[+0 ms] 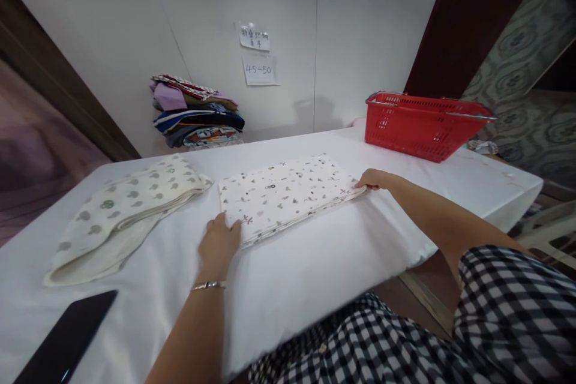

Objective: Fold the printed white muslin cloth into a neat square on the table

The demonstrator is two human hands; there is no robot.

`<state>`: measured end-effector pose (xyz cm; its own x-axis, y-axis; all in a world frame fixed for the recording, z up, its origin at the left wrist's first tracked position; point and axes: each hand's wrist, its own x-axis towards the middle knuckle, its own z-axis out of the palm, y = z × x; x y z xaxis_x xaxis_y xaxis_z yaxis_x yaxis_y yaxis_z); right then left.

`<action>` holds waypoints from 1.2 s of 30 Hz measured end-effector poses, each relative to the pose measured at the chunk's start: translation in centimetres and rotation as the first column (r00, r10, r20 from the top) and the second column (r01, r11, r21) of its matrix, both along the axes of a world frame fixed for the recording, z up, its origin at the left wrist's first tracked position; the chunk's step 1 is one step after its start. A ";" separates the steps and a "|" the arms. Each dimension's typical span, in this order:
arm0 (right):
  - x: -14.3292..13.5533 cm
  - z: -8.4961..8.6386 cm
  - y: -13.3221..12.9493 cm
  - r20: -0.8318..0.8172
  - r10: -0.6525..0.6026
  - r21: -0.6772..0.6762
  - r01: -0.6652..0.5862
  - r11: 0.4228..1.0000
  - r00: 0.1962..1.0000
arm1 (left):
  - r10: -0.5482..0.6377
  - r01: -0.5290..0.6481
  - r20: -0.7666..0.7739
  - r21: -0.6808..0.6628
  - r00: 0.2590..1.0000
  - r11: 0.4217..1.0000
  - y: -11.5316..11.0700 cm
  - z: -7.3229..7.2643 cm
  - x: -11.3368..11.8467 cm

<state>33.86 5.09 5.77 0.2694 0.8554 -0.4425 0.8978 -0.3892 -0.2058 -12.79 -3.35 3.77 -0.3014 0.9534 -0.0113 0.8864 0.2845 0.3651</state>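
Lying on the worktop [315,276], the folded printed cloth [288,192] spans between left hand [219,243] and right hand [374,179], each gripping a near corner.

A folded white cloth [288,189], lying on the white-covered table [310,279].
I see it as a long rectangle of several layers, whose edges show along the near side; over its top are scattered small grey and dark motifs, with some brownish sprigs toward the near corners.
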 end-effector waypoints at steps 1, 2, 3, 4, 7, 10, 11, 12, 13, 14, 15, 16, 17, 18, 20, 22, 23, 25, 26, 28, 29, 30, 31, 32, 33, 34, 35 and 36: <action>0.0 -0.1 0.0 0.005 0.001 0.003 -0.001 1.000 1.000 | -0.003 0.003 -0.001 0.007 1.000 1.000 0.0 -0.1 0.0; 0.1 -0.2 0.0 0.007 0.002 0.007 -0.002 1.000 1.000 | -0.005 0.005 -0.002 0.014 1.000 1.000 0.1 -0.2 -0.1; 0.1 -0.3 -0.1 0.007 0.002 0.010 -0.002 1.000 1.000 | -0.006 0.006 -0.002 0.015 1.000 1.000 0.1 -0.2 -0.1; 0.1 -0.5 -0.2 0.002 0.001 0.013 -0.001 1.000 1.000 | -0.004 0.004 -0.002 0.013 1.000 1.000 0.1 -0.2 -0.1; 0.2 -1.0 -0.5 -0.038 -0.018 0.016 0.018 1.000 0.999 | 0.004 -0.004 -0.004 0.003 1.000 1.000 0.1 -0.2 -0.1; 0.1 -1.3 -0.9 -0.086 -0.051 0.000 0.051 0.999 0.995 | 0.006 -0.006 -0.010 0.002 1.000 1.000 0.1 -0.2 0.0; 0.1 -1.3 -1.0 -0.096 -0.057 -0.006 0.057 0.998 0.994 | 0.007 -0.007 -0.010 0.001 1.000 1.000 0.1 -0.1 0.0; 0.0 -1.3 -1.1 -0.103 -0.059 -0.010 0.058 0.998 0.993 | 0.010 -0.010 -0.009 0.001 1.000 1.000 0.1 -0.1 0.1; -0.1 -1.2 -1.2 -0.104 -0.057 -0.010 0.056 0.998 0.993 | 0.015 -0.015 -0.007 0.002 1.000 1.000 0.0 0.0 0.1; -0.2 -1.1 -1.3 -0.102 -0.052 -0.007 0.051 0.999 0.993 | 0.023 -0.023 -0.006 0.005 1.000 1.000 0.0 0.1 0.1; -0.3 -1.0 -1.3 -0.096 -0.045 -0.002 0.045 0.999 0.994 | 0.031 -0.031 -0.003 0.008 0.999 0.999 -0.1 0.2 0.2; -0.4 -0.8 -1.4 -0.089 -0.036 0.005 0.037 0.999 0.995 | 0.040 -0.040 0.000 0.005 0.999 0.999 -0.1 0.3 0.2; -0.6 -0.7 -1.4 -0.082 -0.030 0.014 0.031 0.999 0.996 | 0.050 -0.050 0.004 -0.004 0.999 0.999 -0.2 0.4 0.2; -0.8 -0.7 -1.4 -0.079 -0.026 0.026 0.028 0.999 0.997 | 0.062 -0.061 0.008 -0.018 0.998 0.998 -0.2 0.5 0.3; -1.1 -0.6 -1.6 -0.084 -0.030 0.057 0.035 0.998 0.996 | 0.078 -0.077 0.011 -0.047 0.997 0.996 -0.3 0.7 0.4; -1.3 -0.6 -1.7 -0.100 -0.038 0.089 0.047 0.995 0.994 | 0.083 -0.082 0.005 -0.059 0.997 0.995 -0.4 0.7 0.4; -1.4 -0.7 -1.8 -0.118 -0.043 0.104 0.056 0.993 0.992 | 0.082 -0.082 0.003 -0.057 0.997 0.995 -0.4 0.7 0.5; -1.4 -0.9 -2.1 -0.217 -0.084 0.119 0.111 0.987 0.973 | 0.085 -0.085 0.006 -0.038 0.996 0.996 -0.4 0.7 0.5; -1.4 -1.0 -2.2 -0.289 -0.117 0.118 0.156 0.981 0.950 | 0.090 -0.089 0.014 -0.022 0.996 0.996 -0.4 0.6 0.5; -1.2 -1.2 -2.5 -0.428 -0.179 0.102 0.244 0.964 0.886 | 0.096 -0.097 0.042 0.015 0.994 0.995 -0.3 0.6 0.4; -1.1 -1.3 -2.6 -0.476 -0.195 0.095 0.270 0.958 0.858 | 0.097 -0.098 0.057 0.032 0.994 0.995 -0.2 0.5 0.3; -0.9 -1.4 -2.7 -0.497 -0.198 0.094 0.279 0.956 0.845 | 0.094 -0.097 0.070 0.043 0.993 0.994 -0.2 0.4 0.2; -0.8 -1.4 -2.8 -0.506 -0.195 0.098 0.280 0.955 0.840 | 0.088 -0.092 0.077 0.049 0.993 0.995 -0.1 0.3 0.1; -0.8 -1.4 -2.8 -0.506 -0.191 0.099 0.277 0.956 0.841 | 0.080 -0.084 0.079 0.051 0.994 0.995 0.0 0.2 -0.1; -0.8 -1.4 -2.9 -0.499 -0.190 0.099 0.273 0.957 0.846 | 0.070 -0.074 0.077 0.054 0.995 0.996 0.0 0.1 -0.2; -0.8 -1.3 -2.9 -0.484 -0.192 0.097 0.270 0.958 0.854 | 0.062 -0.066 0.071 0.059 0.996 0.996 0.1 -0.1 -0.3; -0.8 -1.3 -2.9 -0.464 -0.195 0.093 0.266 0.960 0.864 | 0.056 -0.060 0.065 0.063 0.996 0.996 0.1 -0.2 -0.4; -0.9 -1.2 -2.8 -0.441 -0.196 0.087 0.259 0.962 0.876 | 0.053 -0.057 0.059 0.066 0.997 0.996 0.1 -0.4 -0.4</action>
<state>32.99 2.30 4.57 0.2774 0.8545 -0.4392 0.6020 -0.5109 -0.6136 -13.23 -3.23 3.39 -0.3543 0.9345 0.0337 0.8471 0.3054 0.4349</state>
